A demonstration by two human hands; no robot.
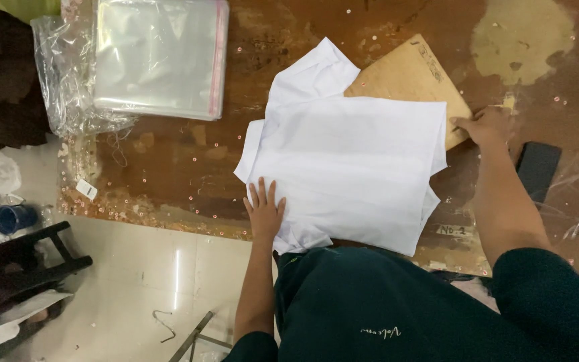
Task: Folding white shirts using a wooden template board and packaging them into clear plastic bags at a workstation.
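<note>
1. Nearest me, a dark green top [383,308] fills the near edge.
2. Left hand [264,211] lies flat, fingers spread, on the folded white shirt [353,167] at table centre.
3. Right hand [487,126] pinches the brown cardboard sheet [407,77] under the shirt's far right.
4. Judging from here, a hasty tug on the board could ruck the folds.

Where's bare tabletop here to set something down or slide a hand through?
Bare wood lies between the stack of clear bags and the white shirt, running down to the near table edge. More lies beyond the cardboard sheet, toward the far right corner. Crowded: the middle, where the left hand presses the shirt and the right hand grips the cardboard; loose film litters the right edge.
</note>
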